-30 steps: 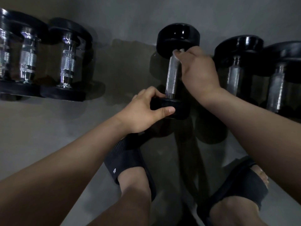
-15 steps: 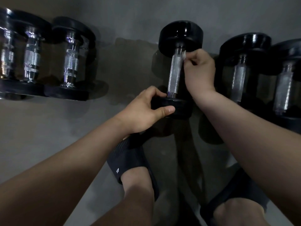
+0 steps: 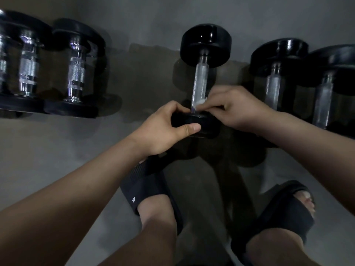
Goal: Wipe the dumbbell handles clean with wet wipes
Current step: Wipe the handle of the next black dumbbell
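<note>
— Now, where does the person's right hand (image 3: pixel 236 110) sit?

— At the lower end of the knurled steel handle (image 3: pixel 200 79) of the black round-headed dumbbell (image 3: pixel 205 43) in the middle of the frame. Half a second earlier it was up by the far head. It has since slid down the length of the bar, and it now pinches a crumpled white wet wipe (image 3: pixel 201 102) against the metal, just above the near head (image 3: pixel 199 125).

— And the left hand (image 3: pixel 167 129)?

— Unchanged. Its fingers and thumb are curled round that near head, steadying the weight. Whether the head is lifted off the ground cannot be told.

— What does that mean for the job?

— One full stroke along this handle looks finished. The underside is hidden, so it probably wants a turn and another pass. Nothing shows whether the other handles are clean.

— And the room?

— It is dim. A smooth grey concrete floor (image 3: pixel 57 154) meets a grey wall (image 3: pixel 153 14) along the top of the frame. Two chrome-handled dumbbells (image 3: pixel 76 73) lie at the upper left, well apart from the one being wiped. Two more black dumbbells (image 3: pixel 274 87) lie at the right edge, near it. The person's black slide sandals (image 3: pixel 146 187) fill the lower middle.
</note>
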A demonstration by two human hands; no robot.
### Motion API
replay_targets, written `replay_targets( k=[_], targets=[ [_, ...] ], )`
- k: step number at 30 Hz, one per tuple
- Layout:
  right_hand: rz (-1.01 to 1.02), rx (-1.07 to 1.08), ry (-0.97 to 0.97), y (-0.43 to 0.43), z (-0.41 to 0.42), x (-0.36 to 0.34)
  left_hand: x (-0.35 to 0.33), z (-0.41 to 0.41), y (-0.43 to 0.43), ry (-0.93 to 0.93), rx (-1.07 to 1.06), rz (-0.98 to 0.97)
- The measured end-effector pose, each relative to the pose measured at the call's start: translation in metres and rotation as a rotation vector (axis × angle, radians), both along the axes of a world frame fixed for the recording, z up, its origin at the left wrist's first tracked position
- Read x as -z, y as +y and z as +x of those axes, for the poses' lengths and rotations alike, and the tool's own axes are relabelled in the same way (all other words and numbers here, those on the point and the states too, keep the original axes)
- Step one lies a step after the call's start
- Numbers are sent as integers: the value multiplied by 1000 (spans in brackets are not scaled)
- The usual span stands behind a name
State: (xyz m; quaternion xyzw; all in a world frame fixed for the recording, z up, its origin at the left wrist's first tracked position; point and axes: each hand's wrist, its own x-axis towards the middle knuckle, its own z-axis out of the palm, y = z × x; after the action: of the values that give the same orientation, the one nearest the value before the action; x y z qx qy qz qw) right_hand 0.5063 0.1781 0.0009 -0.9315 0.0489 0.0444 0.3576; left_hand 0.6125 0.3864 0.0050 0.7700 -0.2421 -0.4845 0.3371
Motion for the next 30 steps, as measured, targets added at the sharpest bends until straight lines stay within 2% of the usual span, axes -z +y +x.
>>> replay_targets(
  k=[2, 3, 6, 8, 14, 16, 20, 22, 26, 28, 30],
  targets=[
    [-37, -124, 28, -6, 7, -7, -1, -1, -1, -14, -10, -3],
    [-66, -108, 19, -9, 13, -8, -1, -3, -2, -22, -18, -3],
    [-86, 176, -36, -18, 28, -7, -2, -9, -5, -34, -61, -10],
    [-74, 258, -24, -19, 27, -5, -5, -12, -7, -55, -72, 1],
    [-32, -188, 155, -7, 13, -18, -8, -17, -10, -126, -91, 85],
    [-60, -137, 120, -13, 16, -17, -9, -21, -11, -153, -82, 83],
    [-98, 166, 23, -19, 17, -11, -12, -18, -10, -121, -82, 50],
    [-94, 114, 67, -13, 13, -13, -13, -11, -7, -52, -95, 41],
    [-75, -176, 178, -9, 14, -27, -13, -4, -5, -33, -41, 10],
    [-121, -105, 138, -16, 20, -28, -12, -6, -8, 2, -55, -4],
    [-183, 89, 59, -24, 25, -25, -10, -10, -11, 4, -69, -22]
  ],
)
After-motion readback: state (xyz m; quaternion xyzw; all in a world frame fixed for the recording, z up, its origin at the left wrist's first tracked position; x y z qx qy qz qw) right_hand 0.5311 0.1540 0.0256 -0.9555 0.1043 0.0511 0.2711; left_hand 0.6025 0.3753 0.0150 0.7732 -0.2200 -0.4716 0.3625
